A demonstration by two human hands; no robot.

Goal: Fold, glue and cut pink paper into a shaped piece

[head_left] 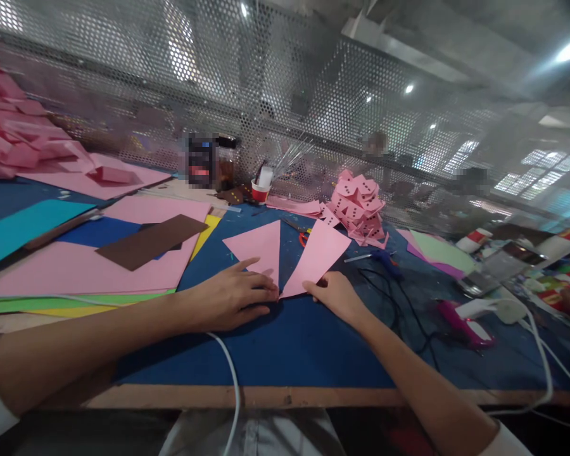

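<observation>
Two wedge-shaped pieces of pink paper lie on the blue table mat (pixel 304 345), narrowing towards me, their near tips almost meeting. My left hand (pixel 235 294) rests flat with fingers spread over the near part of the left pink paper piece (pixel 261 244). With thumb and forefinger, my right hand (pixel 339 296) pinches the near right edge of the right pink paper piece (pixel 318 253). Behind the pieces lie scissors with orange handles (pixel 304 237), partly covered by the right piece.
Coloured paper sheets (pixel 142 278) and a brown strip (pixel 154 240) lie left. Folded, dotted pink paper (pixel 358 206) is piled behind. A red-and-white cup (pixel 260 190) stands near the mesh screen (pixel 285 101). Right are a blue glue gun (pixel 387 261), cables and a magenta tool (pixel 465 323).
</observation>
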